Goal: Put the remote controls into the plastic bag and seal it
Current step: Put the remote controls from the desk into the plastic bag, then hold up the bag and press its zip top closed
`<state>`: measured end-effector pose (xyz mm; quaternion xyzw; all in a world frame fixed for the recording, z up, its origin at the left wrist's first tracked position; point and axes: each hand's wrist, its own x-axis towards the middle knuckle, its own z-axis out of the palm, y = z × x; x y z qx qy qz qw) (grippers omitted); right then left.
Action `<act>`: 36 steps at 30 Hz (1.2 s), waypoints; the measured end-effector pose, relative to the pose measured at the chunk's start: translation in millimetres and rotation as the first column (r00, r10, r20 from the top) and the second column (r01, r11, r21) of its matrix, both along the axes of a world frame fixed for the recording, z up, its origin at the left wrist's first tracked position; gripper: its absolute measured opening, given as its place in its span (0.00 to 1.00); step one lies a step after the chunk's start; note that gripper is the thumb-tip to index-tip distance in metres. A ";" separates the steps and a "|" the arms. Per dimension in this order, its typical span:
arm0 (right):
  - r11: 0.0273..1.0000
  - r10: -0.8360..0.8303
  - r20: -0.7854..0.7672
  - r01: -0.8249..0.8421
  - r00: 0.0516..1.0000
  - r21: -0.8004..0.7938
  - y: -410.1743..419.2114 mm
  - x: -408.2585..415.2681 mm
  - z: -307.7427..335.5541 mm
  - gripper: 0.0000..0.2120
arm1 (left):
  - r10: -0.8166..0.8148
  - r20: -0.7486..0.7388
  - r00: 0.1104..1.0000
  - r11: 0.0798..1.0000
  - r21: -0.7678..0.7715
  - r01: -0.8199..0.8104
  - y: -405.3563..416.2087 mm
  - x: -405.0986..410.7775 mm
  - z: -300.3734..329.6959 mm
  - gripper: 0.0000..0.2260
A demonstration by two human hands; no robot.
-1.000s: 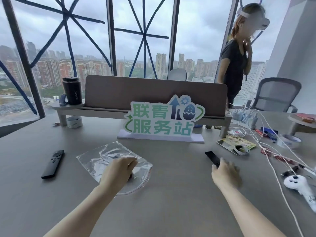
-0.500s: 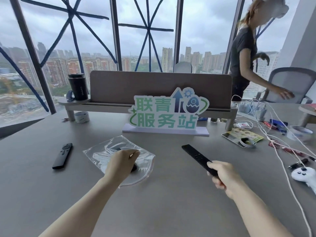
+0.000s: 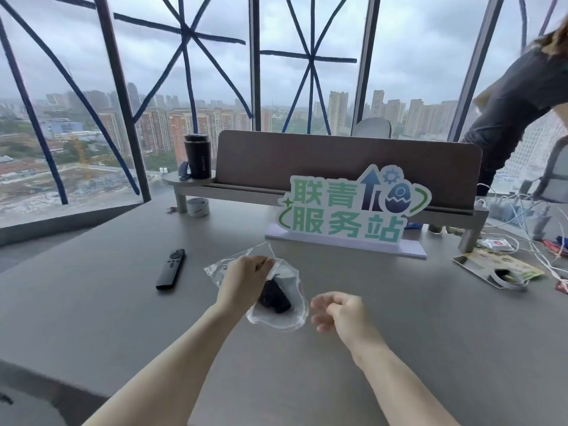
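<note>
My left hand (image 3: 246, 279) grips the mouth of a clear plastic bag (image 3: 284, 315) and lifts it off the grey table (image 3: 430, 333). Inside the bag a black remote control (image 3: 274, 298) shows, its upper part hidden by my fingers. My right hand (image 3: 336, 313) hovers just right of the bag, fingers loosely curled and apart, holding nothing. A second black remote control (image 3: 171, 269) lies flat on the table to the left of the bag, well clear of both hands.
A green-lettered sign (image 3: 347, 210) stands behind the bag before a brown shelf riser (image 3: 347, 167) carrying a black cup (image 3: 197, 156). A tape roll (image 3: 197, 207) sits below it. Cables, packets and a tape ring (image 3: 505, 278) clutter the right. A person (image 3: 516, 103) leans in far right.
My right hand carried the black remote leftward, put it in the bag and let go. My left hand went from resting on the flat bag to gripping its mouth and raising it.
</note>
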<state>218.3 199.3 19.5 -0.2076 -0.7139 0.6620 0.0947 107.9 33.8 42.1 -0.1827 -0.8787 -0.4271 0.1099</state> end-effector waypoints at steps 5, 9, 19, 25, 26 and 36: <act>0.976 -0.171 -0.109 0.183 0.979 0.120 -2.3 -12.8 20.8 0.16 | 0.069 0.042 0.997 0.960 0.271 -0.078 -37.7 -31.8 35.1 0.11; 0.970 -0.068 -0.117 0.093 0.991 0.223 -42.2 -51.2 42.5 0.11 | 0.208 -0.093 0.974 0.907 0.391 -0.157 -84.5 -57.9 109.9 0.09; 0.819 0.240 0.159 -0.287 0.958 0.497 -191.7 -160.2 16.8 0.07 | 0.401 -0.170 0.900 0.874 0.366 -0.320 -196.8 -97.8 143.8 0.12; 0.661 0.254 0.383 -0.449 0.888 0.601 -252.7 -197.3 -0.8 0.20 | 0.478 -0.300 0.825 0.850 0.394 -0.350 -253.6 -102.9 159.5 0.12; 0.636 0.233 0.389 -0.443 0.891 0.632 -260.2 -202.5 -3.0 0.24 | 0.489 -0.322 0.811 0.845 0.404 -0.349 -262.0 -105.0 161.9 0.12; 0.231 0.404 0.484 -0.598 0.776 0.767 -309.3 -240.0 -21.6 0.24 | 0.610 -0.282 0.740 0.786 0.334 -0.520 -332.4 -141.7 118.3 0.13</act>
